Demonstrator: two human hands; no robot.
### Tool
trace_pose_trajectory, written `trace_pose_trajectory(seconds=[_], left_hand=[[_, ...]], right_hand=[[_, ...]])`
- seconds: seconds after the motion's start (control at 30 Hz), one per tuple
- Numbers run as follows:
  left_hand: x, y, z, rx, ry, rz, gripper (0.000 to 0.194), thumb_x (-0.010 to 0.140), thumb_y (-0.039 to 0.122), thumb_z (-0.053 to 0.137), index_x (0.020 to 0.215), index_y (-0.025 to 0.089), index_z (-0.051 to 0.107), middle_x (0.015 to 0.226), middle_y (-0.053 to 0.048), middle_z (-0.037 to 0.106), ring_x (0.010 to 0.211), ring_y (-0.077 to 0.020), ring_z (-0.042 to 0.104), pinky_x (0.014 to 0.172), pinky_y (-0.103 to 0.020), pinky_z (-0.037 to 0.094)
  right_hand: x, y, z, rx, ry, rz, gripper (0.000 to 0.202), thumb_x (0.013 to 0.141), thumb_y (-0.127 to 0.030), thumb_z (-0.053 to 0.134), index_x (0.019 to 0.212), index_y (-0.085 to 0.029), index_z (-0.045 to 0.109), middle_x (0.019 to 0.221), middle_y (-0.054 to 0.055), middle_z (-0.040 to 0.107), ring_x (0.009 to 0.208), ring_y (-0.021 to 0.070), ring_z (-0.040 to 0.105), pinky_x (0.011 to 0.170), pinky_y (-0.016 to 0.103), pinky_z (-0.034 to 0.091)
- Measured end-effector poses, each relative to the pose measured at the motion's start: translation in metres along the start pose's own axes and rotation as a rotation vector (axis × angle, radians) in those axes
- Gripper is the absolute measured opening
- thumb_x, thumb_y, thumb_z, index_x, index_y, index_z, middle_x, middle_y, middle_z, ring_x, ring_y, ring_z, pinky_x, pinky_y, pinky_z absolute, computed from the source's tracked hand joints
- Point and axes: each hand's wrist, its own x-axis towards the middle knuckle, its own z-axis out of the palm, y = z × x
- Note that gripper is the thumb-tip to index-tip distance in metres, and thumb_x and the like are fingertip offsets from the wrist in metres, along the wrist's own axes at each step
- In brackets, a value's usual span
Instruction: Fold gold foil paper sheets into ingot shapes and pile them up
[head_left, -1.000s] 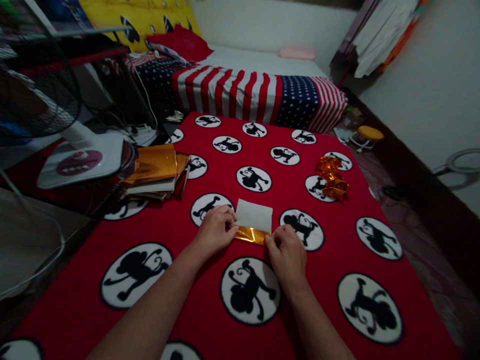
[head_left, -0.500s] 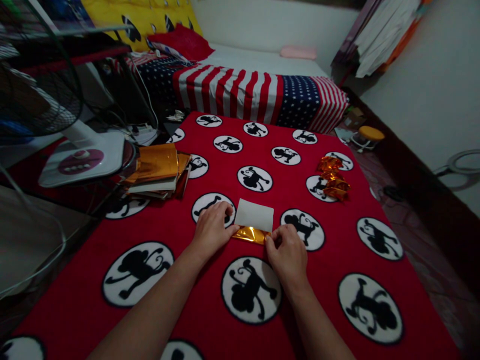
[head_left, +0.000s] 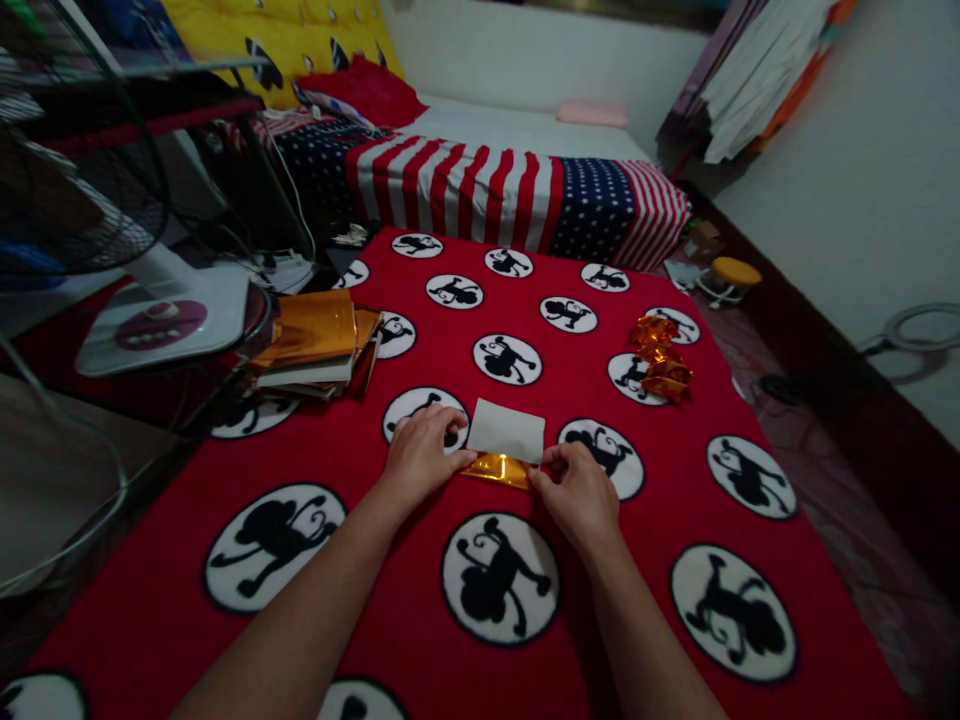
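Observation:
A sheet of gold foil paper (head_left: 501, 468) lies on the red blanket (head_left: 555, 385), its pale backing up at the far side and its near edge folded over in a shiny gold strip. My left hand (head_left: 421, 452) holds the strip's left end, thumb at the corner and fingers curled above the blanket. At the right end, my right hand (head_left: 579, 492) pinches the other corner between thumb and forefinger. The undersides of the fingertips are hidden.
A stack of gold foil sheets (head_left: 311, 335) lies at the left edge of the blanket. Several folded gold foil pieces (head_left: 664, 365) sit at the right. A fan base (head_left: 165, 318) stands at the left; a bed with a striped cover (head_left: 457, 185) is behind.
My right forefinger has straightened a little along the paper's right edge. The view has shifted slightly; the paper stays in nearly the same place, still folded.

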Motion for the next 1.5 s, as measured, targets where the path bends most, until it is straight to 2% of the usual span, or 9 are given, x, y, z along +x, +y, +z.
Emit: trace_pose_trajectory(seconds=[0.13,0.3,0.5,0.67,0.83,1.07,1.27,1.4,1.5], left_hand=[[0.0,-0.003,0.001,-0.019,-0.002,0.012,0.037,0.065,0.032,0.079,0.097,0.024,0.062,0.094,0.001,0.065,0.091,-0.0209,0.06,0.078,-0.033,0.039],[0.001,-0.003,0.002,-0.015,0.007,0.007,0.039,0.065,0.032,0.08,0.099,0.024,0.063,0.094,0.001,0.065,0.091,-0.0212,0.06,0.076,-0.033,0.038],[0.001,-0.004,0.001,-0.018,0.0,0.032,0.034,0.066,0.033,0.079,0.097,0.026,0.066,0.096,0.0,0.064,0.094,-0.0223,0.059,0.079,-0.034,0.038],[0.002,-0.006,0.004,-0.029,0.004,0.032,0.025,0.066,0.032,0.078,0.089,0.025,0.069,0.096,-0.001,0.064,0.097,-0.0232,0.057,0.083,-0.035,0.037],[0.002,-0.007,0.005,-0.052,0.006,0.042,0.01,0.07,0.033,0.074,0.074,0.024,0.071,0.094,-0.002,0.065,0.091,-0.0213,0.058,0.078,-0.033,0.037],[0.005,-0.012,0.006,-0.297,0.036,0.116,0.014,0.076,0.031,0.067,0.067,0.02,0.066,0.085,-0.002,0.07,0.087,-0.0195,0.061,0.078,-0.03,0.041],[0.006,-0.008,0.006,-0.606,-0.036,0.014,0.009,0.074,0.025,0.065,0.076,0.017,0.06,0.071,0.0,0.064,0.066,-0.0134,0.059,0.061,-0.023,0.043],[0.004,-0.001,0.007,-0.737,-0.007,-0.045,0.025,0.072,0.022,0.065,0.094,0.019,0.054,0.069,0.003,0.061,0.061,-0.0111,0.059,0.056,-0.02,0.043],[0.002,0.003,0.01,-0.702,0.027,-0.045,0.033,0.073,0.02,0.063,0.104,0.02,0.05,0.066,0.005,0.06,0.056,-0.0101,0.058,0.053,-0.019,0.041]], right_hand=[[-0.001,0.003,0.004,0.025,0.039,-0.033,0.01,0.073,-0.029,0.062,0.069,-0.022,0.059,0.079,-0.002,0.056,0.068,0.0147,0.054,0.057,0.026,0.031],[-0.007,0.008,0.008,0.214,0.078,-0.091,0.015,0.071,-0.026,0.063,0.061,-0.021,0.053,0.068,-0.003,0.054,0.062,0.0136,0.051,0.058,0.026,0.033],[-0.009,0.013,0.015,0.577,0.028,-0.053,0.014,0.072,-0.026,0.063,0.064,-0.021,0.054,0.059,-0.004,0.054,0.057,0.0131,0.051,0.056,0.024,0.037],[-0.008,0.011,0.018,0.757,0.018,-0.047,0.01,0.072,-0.026,0.065,0.067,-0.019,0.058,0.062,-0.002,0.059,0.057,0.013,0.053,0.055,0.023,0.04],[-0.008,0.009,0.016,0.879,0.006,-0.077,0.011,0.073,-0.027,0.067,0.069,-0.019,0.061,0.068,0.001,0.064,0.062,0.014,0.058,0.058,0.024,0.044],[0.001,0.008,0.014,0.963,0.014,-0.084,0.014,0.07,-0.027,0.071,0.068,-0.018,0.061,0.066,-0.001,0.063,0.059,0.0121,0.057,0.056,0.022,0.044],[0.008,0.011,0.018,1.008,0.014,-0.028,0.019,0.067,-0.027,0.074,0.066,-0.018,0.057,0.062,-0.002,0.06,0.056,0.0113,0.055,0.054,0.022,0.043],[0.01,0.008,0.02,0.997,0.009,-0.005,0.02,0.068,-0.028,0.072,0.074,-0.019,0.055,0.063,-0.002,0.061,0.055,0.0122,0.056,0.054,0.023,0.044],[0.01,0.003,0.019,0.95,0.036,0.005,0.024,0.068,-0.027,0.069,0.084,-0.02,0.053,0.065,-0.002,0.062,0.056,0.0137,0.059,0.055,0.024,0.047]])
